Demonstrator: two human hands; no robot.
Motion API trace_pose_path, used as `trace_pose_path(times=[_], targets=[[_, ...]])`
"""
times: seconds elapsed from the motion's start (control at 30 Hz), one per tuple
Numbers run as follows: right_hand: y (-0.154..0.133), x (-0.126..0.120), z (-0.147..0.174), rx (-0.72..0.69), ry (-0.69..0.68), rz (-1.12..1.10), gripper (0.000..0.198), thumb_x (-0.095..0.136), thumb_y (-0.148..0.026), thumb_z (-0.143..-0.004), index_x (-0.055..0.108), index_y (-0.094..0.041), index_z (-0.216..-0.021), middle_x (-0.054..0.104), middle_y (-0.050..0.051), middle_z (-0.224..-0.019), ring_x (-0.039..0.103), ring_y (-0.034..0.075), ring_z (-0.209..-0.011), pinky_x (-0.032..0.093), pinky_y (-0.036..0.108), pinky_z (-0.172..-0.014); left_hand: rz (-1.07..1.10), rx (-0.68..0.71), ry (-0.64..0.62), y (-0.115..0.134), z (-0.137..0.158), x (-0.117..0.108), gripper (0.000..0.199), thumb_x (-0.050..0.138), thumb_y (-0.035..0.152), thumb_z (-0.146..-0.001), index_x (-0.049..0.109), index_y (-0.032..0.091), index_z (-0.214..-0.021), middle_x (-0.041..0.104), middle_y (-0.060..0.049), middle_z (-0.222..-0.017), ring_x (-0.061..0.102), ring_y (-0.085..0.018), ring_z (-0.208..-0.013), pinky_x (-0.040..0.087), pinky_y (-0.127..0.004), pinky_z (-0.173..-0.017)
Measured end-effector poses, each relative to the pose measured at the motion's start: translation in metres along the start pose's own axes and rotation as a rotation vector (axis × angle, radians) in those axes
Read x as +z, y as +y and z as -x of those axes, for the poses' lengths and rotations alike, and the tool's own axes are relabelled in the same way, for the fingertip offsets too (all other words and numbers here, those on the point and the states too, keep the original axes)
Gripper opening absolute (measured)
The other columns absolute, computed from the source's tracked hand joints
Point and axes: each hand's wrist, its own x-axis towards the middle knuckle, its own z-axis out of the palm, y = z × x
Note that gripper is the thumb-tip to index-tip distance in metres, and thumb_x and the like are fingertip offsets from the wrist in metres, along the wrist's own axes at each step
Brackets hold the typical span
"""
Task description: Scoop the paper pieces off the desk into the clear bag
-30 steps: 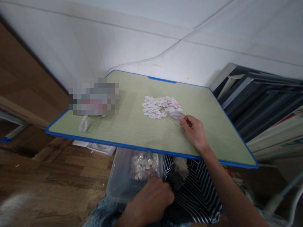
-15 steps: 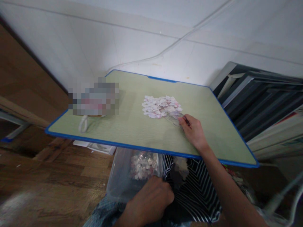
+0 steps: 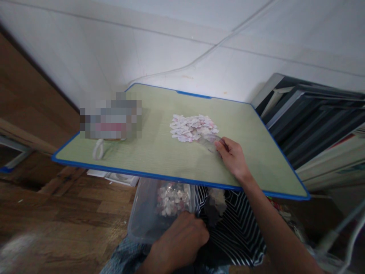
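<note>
A pile of small white and pinkish paper-like pieces lies mid-table. My right hand pinches a thin clear plastic sheet with a curved edge between thumb and fingers. Its far end reaches the pile's near right side. Below the table's front edge, my left hand is curled closed over my lap, and whatever its fingers hold is hidden. Just beyond it stands a translucent plastic bin, with more pale and pinkish pieces inside.
The green table has a blue rim and backs onto a white wall. A blurred-out object and a white loop occupy its left side. Dark flat panels lean at right. Black-and-white striped cloth covers my lap.
The view has shifted slightly. The clear plastic sheet appears at a slightly different angle in my right hand. Both hands and the pile stay nearly in place.
</note>
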Motion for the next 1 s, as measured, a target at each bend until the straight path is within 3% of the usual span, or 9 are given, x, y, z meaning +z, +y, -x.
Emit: trace_pose_path(times=[0.37, 0.57, 1.0], targets=[[0.0048, 0.0011, -0.0012, 0.015, 0.02, 0.062, 0.029, 0.046, -0.032, -0.083, 0.035, -0.022, -0.059, 0.04, -0.003, -0.051, 0.037, 0.012, -0.05, 0.028, 0.026, -0.05, -0.019, 0.013, 0.066, -0.001, -0.0001, 0.0049, 0.017, 0.058, 0.0, -0.074, 0.068, 0.015, -0.076, 0.069, -0.006, -0.076, 0.066, -0.024, -0.073, 0.05, -0.034, -0.066], [0.0012, 0.0009, -0.0012, 0.002, 0.013, 0.066, 0.028, 0.045, -0.031, -0.081, 0.033, -0.023, -0.057, 0.035, -0.004, -0.05, 0.032, 0.011, -0.048, 0.025, 0.026, -0.049, -0.007, 0.008, -0.004, -0.0009, -0.0004, 0.0005, 0.014, 0.059, 0.003, -0.078, 0.068, 0.014, -0.079, 0.07, -0.007, -0.079, 0.066, -0.025, -0.075, 0.05, -0.035, -0.067], [0.0042, 0.0006, -0.0026, 0.036, 0.045, 0.063, 0.028, 0.045, -0.032, -0.082, 0.034, -0.023, -0.057, 0.04, -0.003, -0.051, 0.037, 0.012, -0.049, 0.027, 0.026, -0.049, -0.005, 0.014, 0.015, -0.0016, -0.0005, 0.0009, 0.014, 0.058, 0.004, -0.079, 0.068, 0.014, -0.078, 0.069, -0.006, -0.079, 0.066, -0.025, -0.075, 0.049, -0.034, -0.065]])
